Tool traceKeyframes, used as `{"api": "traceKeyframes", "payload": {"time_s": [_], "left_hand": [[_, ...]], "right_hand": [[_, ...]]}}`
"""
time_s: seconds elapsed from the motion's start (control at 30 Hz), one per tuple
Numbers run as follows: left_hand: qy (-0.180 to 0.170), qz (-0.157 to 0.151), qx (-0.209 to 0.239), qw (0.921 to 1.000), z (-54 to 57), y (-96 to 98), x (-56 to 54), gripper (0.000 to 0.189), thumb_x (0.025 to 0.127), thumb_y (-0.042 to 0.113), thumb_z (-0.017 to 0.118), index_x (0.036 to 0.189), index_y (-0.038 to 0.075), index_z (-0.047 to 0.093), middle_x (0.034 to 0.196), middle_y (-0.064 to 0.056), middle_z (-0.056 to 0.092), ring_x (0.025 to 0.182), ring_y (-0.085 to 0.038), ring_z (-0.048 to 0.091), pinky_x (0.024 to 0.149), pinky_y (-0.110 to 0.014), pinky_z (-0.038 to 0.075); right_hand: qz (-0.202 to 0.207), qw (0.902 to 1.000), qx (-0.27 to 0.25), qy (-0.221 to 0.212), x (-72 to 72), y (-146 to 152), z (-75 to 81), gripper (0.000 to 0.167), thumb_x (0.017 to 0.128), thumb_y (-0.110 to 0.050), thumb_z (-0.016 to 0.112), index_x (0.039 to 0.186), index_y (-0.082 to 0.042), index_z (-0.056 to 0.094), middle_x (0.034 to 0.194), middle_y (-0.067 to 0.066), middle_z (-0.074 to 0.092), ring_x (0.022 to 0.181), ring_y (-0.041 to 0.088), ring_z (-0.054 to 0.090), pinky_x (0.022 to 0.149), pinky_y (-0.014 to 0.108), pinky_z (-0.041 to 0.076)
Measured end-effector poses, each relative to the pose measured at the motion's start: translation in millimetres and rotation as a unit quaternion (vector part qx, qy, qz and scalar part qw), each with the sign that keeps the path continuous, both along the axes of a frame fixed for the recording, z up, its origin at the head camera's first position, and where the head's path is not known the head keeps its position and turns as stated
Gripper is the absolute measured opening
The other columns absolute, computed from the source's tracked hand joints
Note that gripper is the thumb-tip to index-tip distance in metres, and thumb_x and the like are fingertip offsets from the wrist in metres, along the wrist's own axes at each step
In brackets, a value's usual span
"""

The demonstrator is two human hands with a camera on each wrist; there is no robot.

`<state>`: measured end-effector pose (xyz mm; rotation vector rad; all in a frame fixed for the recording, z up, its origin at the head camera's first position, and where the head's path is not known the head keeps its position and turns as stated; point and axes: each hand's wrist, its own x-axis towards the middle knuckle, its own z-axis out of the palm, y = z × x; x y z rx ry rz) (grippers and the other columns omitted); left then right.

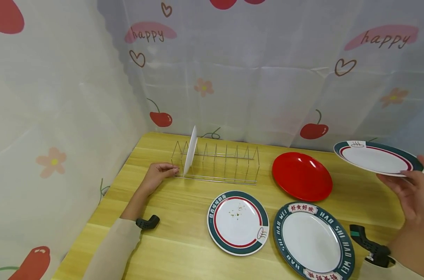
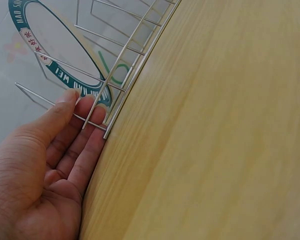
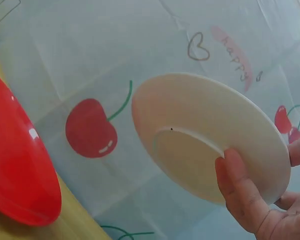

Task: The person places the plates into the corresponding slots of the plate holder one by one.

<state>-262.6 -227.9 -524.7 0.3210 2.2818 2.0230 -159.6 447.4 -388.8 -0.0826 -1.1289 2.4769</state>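
Observation:
My left hand (image 1: 159,175) pinches the near left corner of a wire dish rack (image 1: 229,180), thumb and fingertips on its end wires in the left wrist view. One plate (image 1: 190,151) stands on edge in the rack toward its left end; its green lettered rim faces the left wrist view. At the far right my right hand (image 1: 413,190) grips a white plate (image 1: 378,158) with a green and red rim, raised over the table and nearly level. In the right wrist view, fingers (image 3: 240,185) spread under that plate's pale underside.
A red plate (image 1: 302,177) lies right of the rack. In front lie a smaller green-rimmed plate (image 1: 238,223) with brown specks and a larger green-rimmed plate (image 1: 311,239) with lettering. The wooden table (image 1: 176,241) meets a printed cloth backdrop (image 1: 261,101) behind and at left.

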Motion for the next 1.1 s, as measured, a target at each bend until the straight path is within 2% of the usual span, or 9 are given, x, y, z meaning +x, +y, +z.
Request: {"api": "traceKeyframes", "payload": {"time_s": [0.17, 0.37, 0.63, 0.9, 1.1], "left_hand": [[-0.003, -0.001, 0.006, 1.0000, 0.5, 1.1, 1.2, 0.026, 0.095, 0.009, 0.073, 0.111, -0.011, 0.072, 0.110, -0.022, 0.073, 0.091, -0.019, 0.075, 0.083, -0.033, 0.061], [0.003, -0.005, 0.000, 1.0000, 0.3, 0.8, 2.9, 0.027, 0.096, 0.011, 0.072, 0.112, -0.011, 0.072, 0.106, -0.016, 0.075, 0.093, -0.017, 0.074, 0.082, -0.031, 0.061], [0.001, -0.004, 0.001, 1.0000, 0.7, 0.4, 3.3, 0.026, 0.095, 0.013, 0.073, 0.110, -0.008, 0.074, 0.103, -0.013, 0.077, 0.093, -0.018, 0.074, 0.082, -0.032, 0.061], [-0.004, -0.002, -0.004, 1.0000, 0.9, 0.5, 2.8, 0.029, 0.095, 0.016, 0.074, 0.111, -0.008, 0.074, 0.104, -0.014, 0.076, 0.094, -0.018, 0.074, 0.083, -0.032, 0.061], [-0.002, -0.002, -0.005, 1.0000, 0.6, 0.8, 2.3, 0.029, 0.095, 0.016, 0.074, 0.111, -0.008, 0.074, 0.106, -0.016, 0.075, 0.094, -0.018, 0.074, 0.083, -0.032, 0.061]], "right_hand": [[-0.017, 0.9998, 0.011, 0.001, 0.1, -12.0, 10.4, 0.068, 0.102, 0.010, 0.044, 0.157, -0.027, 0.030, 0.130, -0.001, 0.053, 0.087, 0.023, 0.075, 0.063, 0.035, 0.062], [-0.035, 0.9993, 0.009, 0.005, 0.5, -24.5, 21.0, 0.067, 0.101, 0.011, 0.047, 0.157, -0.025, 0.036, 0.134, 0.000, 0.052, 0.086, 0.024, 0.076, 0.062, 0.034, 0.062], [-0.038, 0.9989, 0.026, 0.009, 1.1, -35.2, 31.5, 0.067, 0.101, 0.011, 0.048, 0.157, -0.025, 0.037, 0.146, 0.003, 0.040, 0.088, 0.023, 0.076, 0.062, 0.034, 0.062], [-0.030, 0.9992, 0.025, 0.009, 0.8, -41.5, 37.6, 0.072, 0.099, 0.012, 0.051, 0.158, -0.027, 0.035, 0.149, 0.002, 0.037, 0.089, 0.024, 0.076, 0.060, 0.036, 0.062], [-0.027, 0.9980, 0.057, -0.002, -0.3, -53.1, 44.7, 0.070, 0.099, 0.011, 0.054, 0.157, -0.024, 0.037, 0.151, 0.004, 0.037, 0.088, 0.022, 0.075, 0.061, 0.034, 0.062]]}}
